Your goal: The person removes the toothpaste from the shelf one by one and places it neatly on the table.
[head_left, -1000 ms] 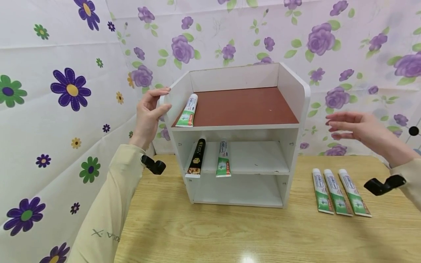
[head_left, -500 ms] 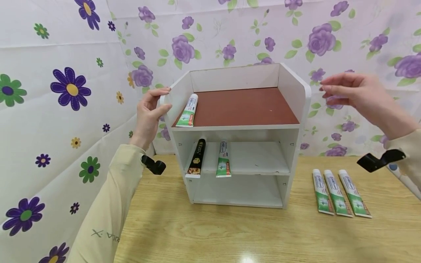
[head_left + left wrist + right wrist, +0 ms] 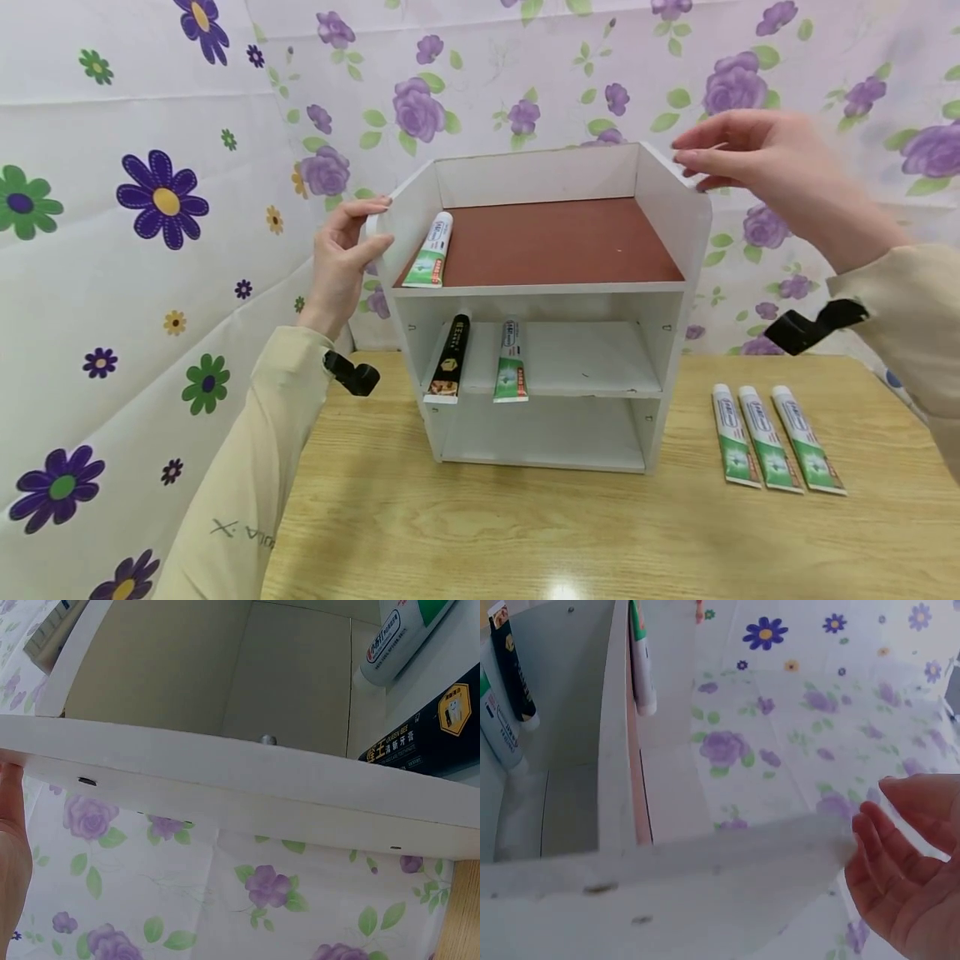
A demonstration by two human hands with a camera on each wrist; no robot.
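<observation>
My left hand (image 3: 339,262) grips the upper front corner of the left side panel of a small white shelf unit (image 3: 540,289), thumb at its front edge. By the top of the right side panel is my right hand (image 3: 776,171), fingers loosely bent and holding nothing, fingertips right at the panel's rim. The same right hand (image 3: 904,862) shows beside the panel in the right wrist view. A green-and-white toothpaste tube (image 3: 430,252) lies at the left of the reddish-brown top. On the middle shelf lie a black toothpaste tube (image 3: 450,360) and another green-and-white tube (image 3: 511,362).
To the right of the unit, three green-and-white toothpaste tubes (image 3: 765,442) lie side by side on the wooden table (image 3: 480,533). Flowered cloth (image 3: 517,75) hangs behind the unit and along the left.
My right hand has risen from above the tubes on the table and moved left to the right panel's top. The left hand has stayed on the left panel.
</observation>
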